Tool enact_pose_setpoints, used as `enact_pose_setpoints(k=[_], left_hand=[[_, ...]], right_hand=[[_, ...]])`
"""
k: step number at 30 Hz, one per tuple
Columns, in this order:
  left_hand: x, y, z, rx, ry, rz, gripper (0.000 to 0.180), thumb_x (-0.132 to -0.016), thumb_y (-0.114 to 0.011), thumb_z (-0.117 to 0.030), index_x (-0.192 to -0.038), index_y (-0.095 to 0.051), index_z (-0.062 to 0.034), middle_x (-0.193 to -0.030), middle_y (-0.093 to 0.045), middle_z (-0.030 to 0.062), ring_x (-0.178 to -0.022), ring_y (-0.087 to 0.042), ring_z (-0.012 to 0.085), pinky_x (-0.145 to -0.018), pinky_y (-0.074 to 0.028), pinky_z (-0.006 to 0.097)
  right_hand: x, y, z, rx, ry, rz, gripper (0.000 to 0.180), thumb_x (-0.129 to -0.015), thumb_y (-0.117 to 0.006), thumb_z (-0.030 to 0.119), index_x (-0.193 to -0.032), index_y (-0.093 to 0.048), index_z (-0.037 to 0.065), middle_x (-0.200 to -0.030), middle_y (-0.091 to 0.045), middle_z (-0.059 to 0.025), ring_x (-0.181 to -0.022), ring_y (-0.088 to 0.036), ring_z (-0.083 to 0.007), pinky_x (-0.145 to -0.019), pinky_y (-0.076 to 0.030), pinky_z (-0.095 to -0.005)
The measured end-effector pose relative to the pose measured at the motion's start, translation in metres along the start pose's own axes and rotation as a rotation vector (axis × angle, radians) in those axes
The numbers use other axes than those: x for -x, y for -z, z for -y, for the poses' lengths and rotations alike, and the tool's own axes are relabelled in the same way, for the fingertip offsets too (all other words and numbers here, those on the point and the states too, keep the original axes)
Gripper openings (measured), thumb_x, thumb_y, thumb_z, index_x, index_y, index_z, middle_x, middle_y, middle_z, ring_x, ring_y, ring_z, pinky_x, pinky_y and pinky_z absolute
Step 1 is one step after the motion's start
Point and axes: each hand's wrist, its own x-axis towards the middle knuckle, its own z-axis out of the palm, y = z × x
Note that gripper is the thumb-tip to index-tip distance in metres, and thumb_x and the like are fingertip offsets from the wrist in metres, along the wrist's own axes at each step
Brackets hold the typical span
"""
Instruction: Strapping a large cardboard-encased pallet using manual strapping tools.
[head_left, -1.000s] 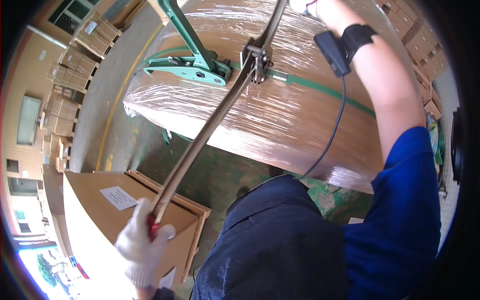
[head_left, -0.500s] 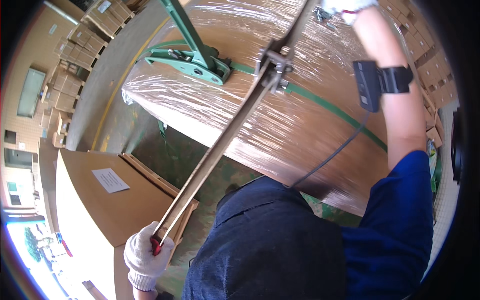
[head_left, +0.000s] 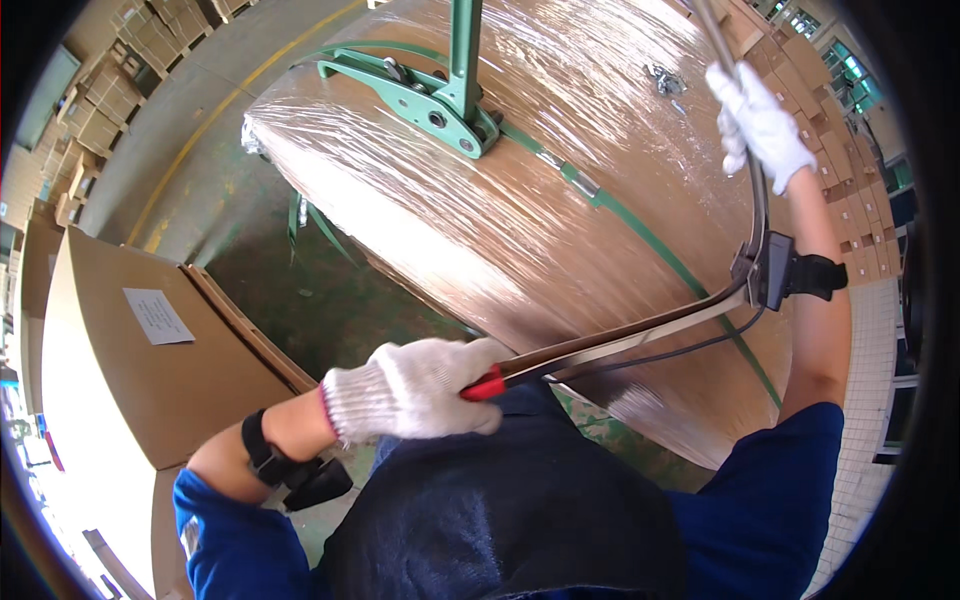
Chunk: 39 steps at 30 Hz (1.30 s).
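To my far left stands a closed cardboard box (head_left: 150, 370) with a white label, apart from the work; next comes my left hand (head_left: 415, 388), gloved, clenched around the red grip of one long handle of the sealing tool (head_left: 640, 335); that handle runs up and right to the tool's head near my right wrist. Above, in the middle, the green tensioner (head_left: 430, 100) sits on the wrapped pallet load (head_left: 520, 200), its lever upright, gripping the green strap (head_left: 640, 235) that crosses the load; a metal seal (head_left: 585, 187) is already threaded on the strap. On the right my right hand (head_left: 760, 125) grasps the other handle, raised high. I judge the strap tensioned and the seal placed; crimping and cutting the strap remain, since the handles are spread wide.
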Motion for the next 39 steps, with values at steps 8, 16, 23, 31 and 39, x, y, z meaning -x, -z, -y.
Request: enact_pose_setpoints(k=[8,16,23,31,39], left_hand=[[-0.035,0.014,-0.021,-0.137,-0.165,-0.024,0.057,-0.087,-0.072,-0.043,-0.131,-0.056,-0.0121,-0.104,-0.071,0.0192,-0.1,-0.071,0.0368,-0.084,-0.056,0.044],[-0.033,0.035,-0.028,-0.351,-0.248,-0.101,0.042,-0.09,-0.072,-0.046,-0.118,-0.064,-0.0157,-0.094,-0.072,0.0123,-0.088,-0.072,0.0338,-0.072,-0.057,0.041],[-0.05,0.066,0.007,-0.104,-0.574,-0.655,0.032,-0.094,-0.076,-0.019,-0.119,-0.066,-0.0004,-0.09,-0.073,0.0124,-0.081,-0.074,0.026,-0.072,-0.058,0.035],[-0.088,0.061,0.006,-0.182,-0.537,-0.732,0.03,-0.087,-0.079,-0.013,-0.113,-0.068,-0.0017,-0.092,-0.073,0.0149,-0.083,-0.074,0.0275,-0.073,-0.057,0.036],[-0.093,0.062,-0.003,-0.183,-0.465,-0.801,0.026,-0.09,-0.075,-0.022,-0.11,-0.07,-0.0066,-0.087,-0.073,0.0123,-0.078,-0.073,0.0294,-0.069,-0.057,0.036]], right_hand=[[-0.018,-0.014,-0.079,0.085,-0.455,0.153,0.042,-0.103,-0.062,0.04,-0.132,-0.048,0.014,-0.075,-0.056,-0.005,-0.051,-0.054,-0.0153,-0.048,-0.054,-0.0368],[0.025,-0.11,0.011,0.768,0.472,0.571,0.055,-0.092,-0.069,0.052,-0.129,-0.064,0.011,-0.113,-0.07,-0.0126,-0.099,-0.068,-0.0307,-0.085,-0.054,-0.0432],[0.031,-0.11,-0.008,0.834,0.464,0.554,0.046,-0.094,-0.064,0.051,-0.114,-0.068,0.01,-0.102,-0.072,-0.0138,-0.094,-0.071,-0.0338,-0.08,-0.055,-0.0481],[0.064,-0.075,-0.056,0.799,0.482,0.425,0.072,-0.091,-0.065,0.056,-0.147,-0.051,0.012,-0.104,-0.071,-0.015,-0.098,-0.069,-0.032,-0.084,-0.057,-0.0452],[0.049,-0.099,-0.048,0.929,0.531,0.503,0.044,-0.099,-0.061,0.039,-0.126,-0.059,0.004,-0.097,-0.073,-0.0157,-0.084,-0.073,-0.0323,-0.074,-0.059,-0.0417]])
